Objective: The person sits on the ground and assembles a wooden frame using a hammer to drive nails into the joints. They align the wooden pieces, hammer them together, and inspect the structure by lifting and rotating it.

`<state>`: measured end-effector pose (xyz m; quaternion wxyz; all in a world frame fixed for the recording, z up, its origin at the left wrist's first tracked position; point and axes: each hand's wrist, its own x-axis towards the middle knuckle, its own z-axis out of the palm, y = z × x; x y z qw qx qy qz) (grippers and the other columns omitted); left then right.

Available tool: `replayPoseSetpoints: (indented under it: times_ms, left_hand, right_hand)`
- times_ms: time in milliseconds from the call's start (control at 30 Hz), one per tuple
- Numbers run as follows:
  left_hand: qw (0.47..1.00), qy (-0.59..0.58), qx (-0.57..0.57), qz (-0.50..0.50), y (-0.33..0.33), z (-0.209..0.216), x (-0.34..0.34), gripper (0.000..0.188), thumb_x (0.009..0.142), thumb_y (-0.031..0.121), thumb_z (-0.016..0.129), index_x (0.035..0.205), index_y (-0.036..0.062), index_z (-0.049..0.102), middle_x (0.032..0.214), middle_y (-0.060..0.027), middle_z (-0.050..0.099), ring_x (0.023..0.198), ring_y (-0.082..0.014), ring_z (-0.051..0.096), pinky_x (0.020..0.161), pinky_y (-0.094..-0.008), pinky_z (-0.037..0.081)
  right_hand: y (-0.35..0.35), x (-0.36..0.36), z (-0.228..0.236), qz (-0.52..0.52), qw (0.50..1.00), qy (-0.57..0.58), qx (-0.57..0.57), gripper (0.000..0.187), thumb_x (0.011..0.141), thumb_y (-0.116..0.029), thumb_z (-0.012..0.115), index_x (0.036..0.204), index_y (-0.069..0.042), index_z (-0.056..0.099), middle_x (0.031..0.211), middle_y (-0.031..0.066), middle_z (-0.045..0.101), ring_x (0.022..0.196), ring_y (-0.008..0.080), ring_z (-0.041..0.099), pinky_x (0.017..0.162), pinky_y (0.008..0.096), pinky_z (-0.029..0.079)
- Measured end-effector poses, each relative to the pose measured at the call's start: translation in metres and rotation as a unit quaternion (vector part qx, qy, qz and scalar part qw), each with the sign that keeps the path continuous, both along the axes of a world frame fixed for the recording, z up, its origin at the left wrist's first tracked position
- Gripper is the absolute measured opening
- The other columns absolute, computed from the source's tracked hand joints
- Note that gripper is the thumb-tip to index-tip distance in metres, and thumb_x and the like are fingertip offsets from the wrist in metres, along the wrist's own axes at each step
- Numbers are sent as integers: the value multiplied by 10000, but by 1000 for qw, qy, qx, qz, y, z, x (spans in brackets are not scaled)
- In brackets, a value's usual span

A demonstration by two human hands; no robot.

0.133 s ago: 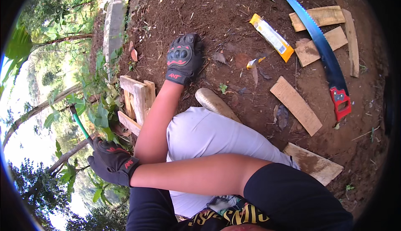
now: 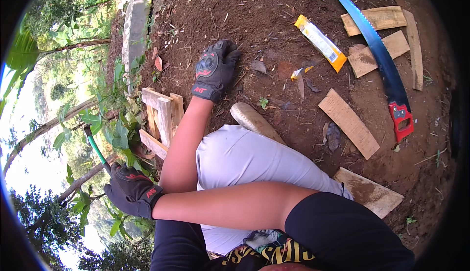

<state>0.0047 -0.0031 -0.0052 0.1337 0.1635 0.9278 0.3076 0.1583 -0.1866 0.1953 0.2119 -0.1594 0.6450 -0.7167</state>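
My left hand, in a black glove with red trim, rests low over the brown soil. Its fingers curl down toward the ground, and whatever they may hold is hidden under them. Crossing over my left forearm, my right arm reaches to the left. There my right hand, gloved alike, is closed around the dark grip of a hammer with a green handle. The hammer's small dark head points up and away. Beside my left forearm stands a small wooden frame of nailed slats, partly covered by the arm.
A curved saw with a red handle lies at the right, across pieces of wood. Near it are a yellow-and-white packet, a loose board and a soiled board. A concrete edge and plants border the left.
My left hand has turned slightly, its fingertips shifting a little to the right. My right hand keeps its hold on the hammer, and the view has shifted slightly.
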Motion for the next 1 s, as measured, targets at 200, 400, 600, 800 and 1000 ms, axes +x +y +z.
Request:
replayPoseSetpoints:
  times_ms: [200, 400, 600, 800, 1000]
  left_hand:
    - [992, -85, 86, 47, -1, 21, 4, 312, 1019, 225, 739, 1260, 25, 728, 1125, -133, 790, 1039, -228, 746, 936, -373, 575]
    - [976, -63, 151, 146, -62, 69, 32, 269, 988, 185, 787, 1212, 38, 767, 1128, -96, 796, 1048, -192, 740, 951, -360, 576]
    - [866, -84, 284, 404, -214, 116, 139, 194, 994, 107, 789, 1169, 25, 776, 1086, -62, 792, 989, -183, 741, 936, -341, 604]
    - [832, -39, 250, 493, -314, 144, 229, 282, 912, 26, 841, 1182, 18, 762, 1073, -43, 791, 950, -124, 736, 882, -294, 610]
    - [842, -62, 325, 426, -326, 162, 236, 231, 908, 76, 857, 1121, 30, 778, 1041, -34, 790, 947, -102, 714, 865, -288, 588]
  right_hand:
    - [4, 11, 8, -56, 996, 41, 59, 130, 997, -185, 562, 923, -111, 640, 815, 117, 627, 792, 302, 643, 736, 442, 462]
    - [10, -3, -1, -23, 998, 6, 52, 223, 1020, -264, 591, 1026, -57, 676, 796, 120, 616, 779, 314, 633, 715, 434, 482]
    - [85, -61, -1, -60, 994, -44, 82, 393, 1005, -351, 646, 1017, 41, 638, 917, 244, 720, 847, 415, 729, 762, 516, 564]
    - [93, -62, -13, -67, 985, 21, 159, 339, 929, -250, 795, 1070, 22, 650, 805, 110, 722, 602, 181, 679, 574, 370, 551]
    - [62, -35, 6, 15, 962, -65, 264, 418, 888, -278, 868, 1106, 8, 656, 774, 70, 707, 530, 124, 636, 478, 310, 493]
